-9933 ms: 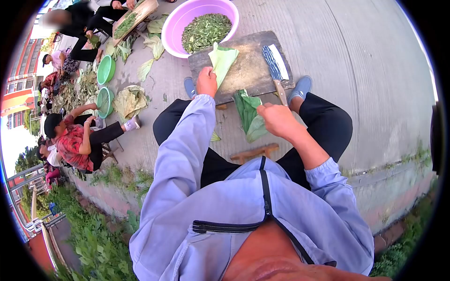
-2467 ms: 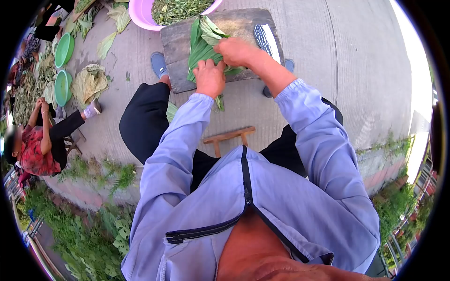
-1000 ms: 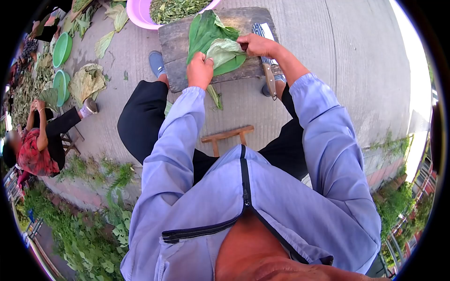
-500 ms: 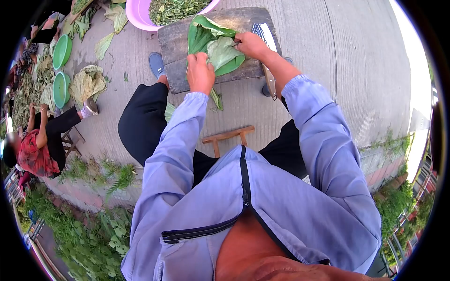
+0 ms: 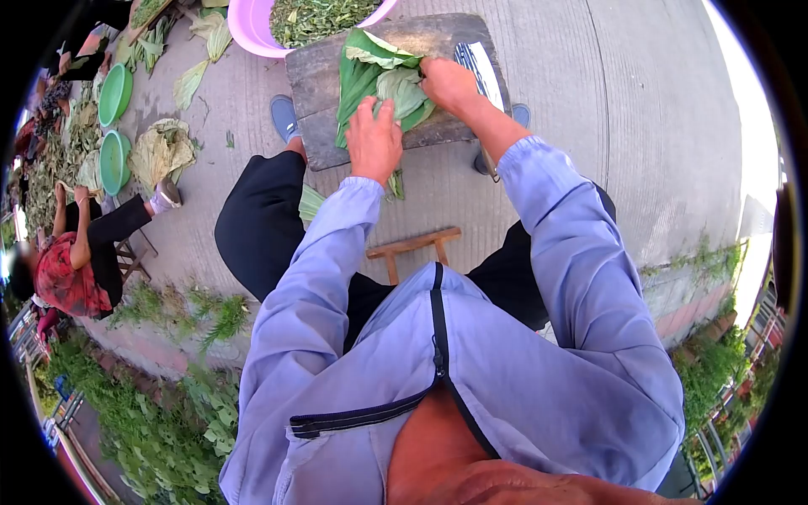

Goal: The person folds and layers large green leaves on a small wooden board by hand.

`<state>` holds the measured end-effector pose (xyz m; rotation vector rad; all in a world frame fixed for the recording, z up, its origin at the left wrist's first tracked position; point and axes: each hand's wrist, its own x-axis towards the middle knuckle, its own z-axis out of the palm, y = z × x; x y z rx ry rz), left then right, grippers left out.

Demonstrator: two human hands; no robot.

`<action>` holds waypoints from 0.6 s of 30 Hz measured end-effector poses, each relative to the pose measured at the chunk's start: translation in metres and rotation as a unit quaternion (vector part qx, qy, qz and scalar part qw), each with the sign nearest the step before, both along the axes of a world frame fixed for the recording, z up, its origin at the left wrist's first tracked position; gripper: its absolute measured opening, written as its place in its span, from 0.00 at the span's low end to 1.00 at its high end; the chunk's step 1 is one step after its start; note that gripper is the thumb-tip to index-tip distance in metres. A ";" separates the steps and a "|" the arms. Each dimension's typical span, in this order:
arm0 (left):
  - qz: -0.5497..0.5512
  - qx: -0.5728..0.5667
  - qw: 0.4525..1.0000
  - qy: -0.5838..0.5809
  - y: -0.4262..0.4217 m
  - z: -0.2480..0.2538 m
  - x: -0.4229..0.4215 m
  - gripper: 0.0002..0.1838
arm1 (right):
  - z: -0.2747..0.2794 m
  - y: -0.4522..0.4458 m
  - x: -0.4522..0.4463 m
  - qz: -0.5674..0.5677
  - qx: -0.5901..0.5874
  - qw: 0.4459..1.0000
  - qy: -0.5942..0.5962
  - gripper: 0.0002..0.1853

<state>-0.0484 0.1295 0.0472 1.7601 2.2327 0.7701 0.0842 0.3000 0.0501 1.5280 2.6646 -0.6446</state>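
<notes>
Large green leaves (image 5: 358, 88), folded over with a paler leaf piece (image 5: 401, 91) on top, lie on a worn wooden board (image 5: 311, 118). My right hand (image 5: 448, 84) is closed on the right edge of the leaves. Over their lower edge rests my left hand (image 5: 374, 139), fingers spread and touching the leaf. To the right of my right hand lies a knife with a broad shiny blade (image 5: 481, 69); my forearm hides much of its handle.
Beyond the board stands a pink basin (image 5: 246, 29) of chopped greens (image 5: 316, 21). Two green basins (image 5: 115, 93) and dried leaves (image 5: 160, 151) lie left. A seated person (image 5: 71, 265) works farther left. A wooden stool (image 5: 412, 244) shows between my legs.
My left hand has shifted right and slightly down along the leaves, its fingers spreading. The lower right part of the leaves is now folded inward. My right hand keeps its hold.
</notes>
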 end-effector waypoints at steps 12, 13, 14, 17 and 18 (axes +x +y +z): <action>-0.082 0.081 0.989 0.098 0.018 0.018 -0.003 0.19 | 0.002 0.005 -0.005 -0.027 -0.041 0.999 -0.006 0.12; -0.110 0.093 0.988 0.054 0.023 0.015 0.002 0.17 | 0.001 0.006 -0.005 -0.030 -0.041 0.999 -0.006 0.12; -0.137 0.105 0.985 0.010 0.026 0.012 0.004 0.16 | 0.001 0.006 -0.005 -0.033 -0.040 0.999 -0.006 0.12; -0.171 0.095 0.977 -0.080 0.035 -0.001 0.005 0.18 | 0.001 0.006 -0.005 -0.032 -0.038 0.999 0.001 0.11; -0.155 0.070 0.979 -0.115 0.035 -0.008 0.002 0.19 | 0.000 0.007 -0.004 -0.031 -0.037 0.999 0.004 0.11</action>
